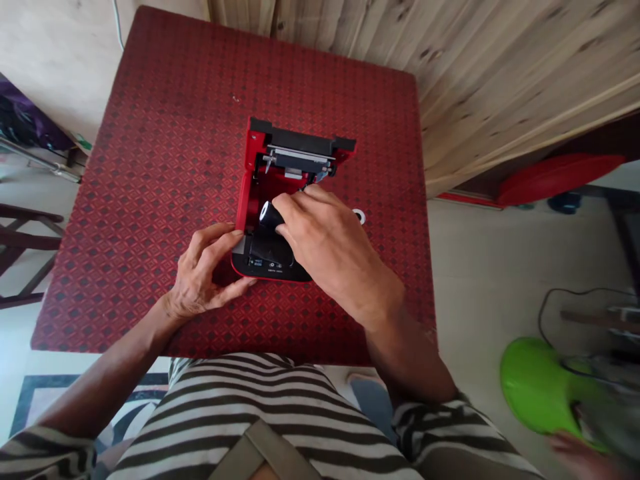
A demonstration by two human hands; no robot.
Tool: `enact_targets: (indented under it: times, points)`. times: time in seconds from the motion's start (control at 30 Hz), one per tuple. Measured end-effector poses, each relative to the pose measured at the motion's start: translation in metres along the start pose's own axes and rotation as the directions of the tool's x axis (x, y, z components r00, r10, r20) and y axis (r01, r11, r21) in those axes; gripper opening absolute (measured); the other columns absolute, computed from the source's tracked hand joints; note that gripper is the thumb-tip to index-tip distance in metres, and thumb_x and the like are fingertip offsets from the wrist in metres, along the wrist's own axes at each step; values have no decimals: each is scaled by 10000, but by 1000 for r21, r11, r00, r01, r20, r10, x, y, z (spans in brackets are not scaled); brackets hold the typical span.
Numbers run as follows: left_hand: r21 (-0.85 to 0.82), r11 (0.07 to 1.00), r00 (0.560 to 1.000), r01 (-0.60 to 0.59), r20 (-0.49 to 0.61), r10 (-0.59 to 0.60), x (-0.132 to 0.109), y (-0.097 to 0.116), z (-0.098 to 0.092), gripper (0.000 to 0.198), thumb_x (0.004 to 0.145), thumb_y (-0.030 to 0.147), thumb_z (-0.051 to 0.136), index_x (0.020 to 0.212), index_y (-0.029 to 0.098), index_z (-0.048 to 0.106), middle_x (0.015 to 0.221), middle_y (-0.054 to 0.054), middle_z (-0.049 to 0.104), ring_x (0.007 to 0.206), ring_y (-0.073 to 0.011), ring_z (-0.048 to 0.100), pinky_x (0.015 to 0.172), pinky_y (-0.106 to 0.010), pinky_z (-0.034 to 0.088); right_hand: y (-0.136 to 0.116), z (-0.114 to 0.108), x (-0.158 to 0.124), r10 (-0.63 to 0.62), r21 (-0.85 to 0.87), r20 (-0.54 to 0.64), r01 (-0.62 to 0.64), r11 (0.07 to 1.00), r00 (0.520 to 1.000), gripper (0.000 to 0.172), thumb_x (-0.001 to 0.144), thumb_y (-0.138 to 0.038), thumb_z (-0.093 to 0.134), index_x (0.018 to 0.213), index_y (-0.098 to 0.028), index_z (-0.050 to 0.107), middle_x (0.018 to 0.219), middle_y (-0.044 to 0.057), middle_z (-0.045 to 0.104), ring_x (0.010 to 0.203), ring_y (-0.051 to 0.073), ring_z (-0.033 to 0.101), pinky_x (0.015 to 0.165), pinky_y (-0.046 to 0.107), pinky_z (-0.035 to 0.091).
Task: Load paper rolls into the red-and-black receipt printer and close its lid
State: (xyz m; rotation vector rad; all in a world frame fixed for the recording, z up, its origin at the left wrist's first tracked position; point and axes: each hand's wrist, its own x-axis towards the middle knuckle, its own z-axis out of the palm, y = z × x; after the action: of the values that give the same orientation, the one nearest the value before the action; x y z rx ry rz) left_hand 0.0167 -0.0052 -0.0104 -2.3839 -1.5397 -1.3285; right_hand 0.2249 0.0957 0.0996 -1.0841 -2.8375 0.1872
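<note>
A red and black device [241, 207] with its lid raised stands on the red patterned table. My right hand [333, 247] is over its open compartment, fingers wrapped round a black roll [271, 215] with a white core end. Black material hangs below the roll over the front of the device. My left hand [206, 270] rests against the device's left front corner, thumb at the lower edge and fingers at the side, holding it. A white ring-shaped end [359, 216] shows just right of my right hand; the rest of that item is hidden.
The table [175, 87] has a patterned red cover and meets a wooden plank wall [475, 73] behind. A green stool [535, 383] stands on the floor at the right, with a blurred hand of another person [575, 450] nearby. A wooden chair [27, 240] is at the left.
</note>
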Motion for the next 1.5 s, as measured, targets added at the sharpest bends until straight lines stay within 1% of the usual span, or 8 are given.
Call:
enact_targets:
  times: [0.17,0.4,0.6,0.73,0.83,1.03,1.3,1.5]
  points:
    - [19,1000,1000,14,26,-15,0,0,-1,784,913,541,806,1559,255,467,1347,-131,680,1195,-298,738,971,-456,674,-1,0,12,15,-32,45,-13,999,999,236,1046,-58,507,1117,-143,715,973,145,795,997,292,723,913,425,520]
    - [2,1000,1000,1,18,-1,0,0,-1,772,929,532,794,1564,225,479,1342,-149,676,1189,-288,733,953,-425,674,7,15,25,61,-48,117,-55,997,991,283,964,-2,571,1134,-154,738,970,151,810,901,293,752,852,415,525]
    - [-13,1000,1000,16,27,-15,-1,-1,-1,792,918,531,806,1575,243,469,1369,-143,674,1210,-301,732,976,-449,672,17,27,30,57,52,88,-62,997,995,224,981,-38,576,987,-188,742,844,94,772,799,252,717,800,387,528]
    - [1,1000,999,21,30,-21,-1,-1,0,768,924,546,788,1561,253,474,1354,-138,681,1207,-304,734,968,-458,672,17,28,29,86,106,87,-95,990,992,204,992,-46,574,993,-176,730,907,111,783,851,265,728,842,408,543]
    - [-2,1000,1000,20,23,-20,-1,-1,0,766,927,554,783,1560,251,478,1351,-138,679,1209,-303,731,970,-455,668,16,18,20,67,174,74,-79,981,995,230,1011,-39,548,1041,-177,731,1020,113,799,948,264,743,882,396,548]
    - [9,1000,1000,9,21,-10,-3,-2,0,823,892,513,837,1581,258,467,1374,-133,680,1219,-303,730,975,-437,665,17,-3,-19,-37,428,-52,56,902,998,209,1072,-289,651,1226,-204,764,1182,75,826,1084,248,763,997,405,576]
    - [19,1000,1000,11,19,-11,-1,0,-1,805,892,521,831,1564,264,469,1342,-129,682,1198,-301,724,968,-449,662,14,16,-32,-4,513,-221,120,850,975,102,1033,-187,701,1076,-181,794,1031,52,839,964,199,768,960,356,576]
    - [-259,951,986,169,57,-159,13,-3,-19,890,915,686,728,1614,246,398,1419,-174,638,1203,-334,703,918,-505,657,11,21,-34,9,417,-355,150,896,935,130,1057,-179,663,1018,-190,787,981,41,814,919,182,711,892,341,568]
